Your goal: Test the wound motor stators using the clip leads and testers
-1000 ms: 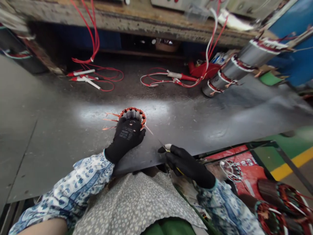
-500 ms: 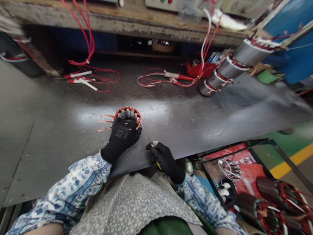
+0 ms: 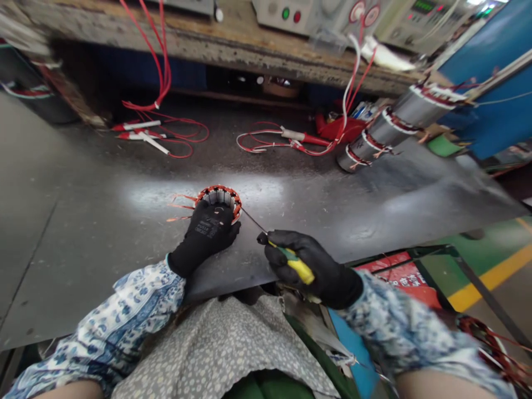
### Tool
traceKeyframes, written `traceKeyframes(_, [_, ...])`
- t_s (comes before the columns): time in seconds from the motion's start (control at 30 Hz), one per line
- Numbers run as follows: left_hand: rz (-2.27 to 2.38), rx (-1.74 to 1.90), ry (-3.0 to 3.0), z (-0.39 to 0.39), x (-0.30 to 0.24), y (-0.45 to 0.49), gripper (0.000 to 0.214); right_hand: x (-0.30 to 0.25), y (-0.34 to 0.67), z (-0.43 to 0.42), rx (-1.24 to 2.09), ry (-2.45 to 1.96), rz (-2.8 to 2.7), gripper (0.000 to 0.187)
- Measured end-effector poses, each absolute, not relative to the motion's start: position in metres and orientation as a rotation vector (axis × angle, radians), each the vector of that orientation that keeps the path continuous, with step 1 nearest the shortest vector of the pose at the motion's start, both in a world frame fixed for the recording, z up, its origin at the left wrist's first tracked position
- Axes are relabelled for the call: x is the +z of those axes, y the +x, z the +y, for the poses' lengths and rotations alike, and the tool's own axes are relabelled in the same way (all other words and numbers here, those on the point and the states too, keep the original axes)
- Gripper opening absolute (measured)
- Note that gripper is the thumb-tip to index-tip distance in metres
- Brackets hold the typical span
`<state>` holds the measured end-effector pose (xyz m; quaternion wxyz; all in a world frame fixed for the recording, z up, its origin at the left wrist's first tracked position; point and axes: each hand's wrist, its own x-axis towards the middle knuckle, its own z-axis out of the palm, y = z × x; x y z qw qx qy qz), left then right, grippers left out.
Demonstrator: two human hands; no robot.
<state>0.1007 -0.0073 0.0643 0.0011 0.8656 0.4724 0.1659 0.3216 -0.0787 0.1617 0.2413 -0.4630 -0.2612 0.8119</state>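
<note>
- Watching through the head camera, I see the small wound stator (image 3: 220, 195) near the middle of the grey steel bench top (image 3: 103, 233). Its ring of red-orange windings surrounds a slotted bore, and loose orange wire ends (image 3: 180, 205) stick out to the left.
- The left hand (image 3: 204, 235), in a black coated glove, lies over the near side of the stator, with its fingers closed down on the ring and hiding that part. I cannot tell whether the ring sits flat or tipped.
- The right hand (image 3: 316, 269), gloved the same way, is closed around the yellow-and-green handle of a slim tool (image 3: 297, 265), pinching it between thumb and fingers. The tool's thin steel shaft (image 3: 253, 219) runs left, and its tip reaches the right rim of the stator.
- Blue-and-white floral sleeves (image 3: 137, 310) cover both forearms, and a grey speckled apron (image 3: 216, 354) lies across the lap just below the bench.
- On the far right, long wound stator cores (image 3: 386, 130) lie in a slanting row.
- Red test leads with clips lie on the far left (image 3: 139, 130) and far middle (image 3: 286, 138).
- Beyond them, a control panel (image 3: 286, 14) with green and red buttons stands above a worn wooden ledge (image 3: 166, 50).
- A yellow floor line (image 3: 490, 282) runs along the near right.
</note>
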Motion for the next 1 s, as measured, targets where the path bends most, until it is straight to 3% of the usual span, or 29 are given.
traceKeyframes(0.1, [1.427,0.540,2.761,-0.007,0.065,0.097,0.036,0.184,0.335,-0.055,2.052,-1.512,-1.317,0.022])
traceKeyframes(0.2, [1.374,0.581,2.775,-0.007,0.065,0.093,0.033,0.202,0.334,-0.032,1.430,-1.638,-2.021,0.007])
traceKeyframes(0.27, [1.328,0.616,2.780,-0.008,0.066,0.090,0.030,0.220,0.328,-0.023,0.970,-1.559,-2.338,0.013])
traceKeyframes(0.33, [1.302,0.626,2.792,-0.009,0.067,0.088,0.028,0.243,0.324,-0.021,0.714,-1.387,-2.602,0.020])
traceKeyframes(0.47, [1.270,0.672,2.837,-0.010,0.064,0.085,0.027,0.273,0.324,-0.028,0.367,-1.024,-2.902,0.024])
traceKeyframes(0.6, [1.319,0.912,2.820,-0.011,0.053,0.086,0.034,0.250,0.323,-0.025,-0.061,-1.034,-3.077,0.030])
traceKeyframes(0.73, [1.491,1.034,2.679,-0.013,0.048,0.087,0.051,0.216,0.322,-0.020,-0.074,-1.119,-3.156,0.031])
traceKeyframes(0.87, [1.404,0.869,2.758,-0.012,0.052,0.088,0.031,0.195,0.331,-0.030,0.025,-1.104,-3.109,0.036])
traceKeyframes(1.0, [1.443,0.816,2.722,-0.013,0.053,0.092,0.028,0.165,0.347,-0.045,0.205,-1.200,-2.951,0.043])
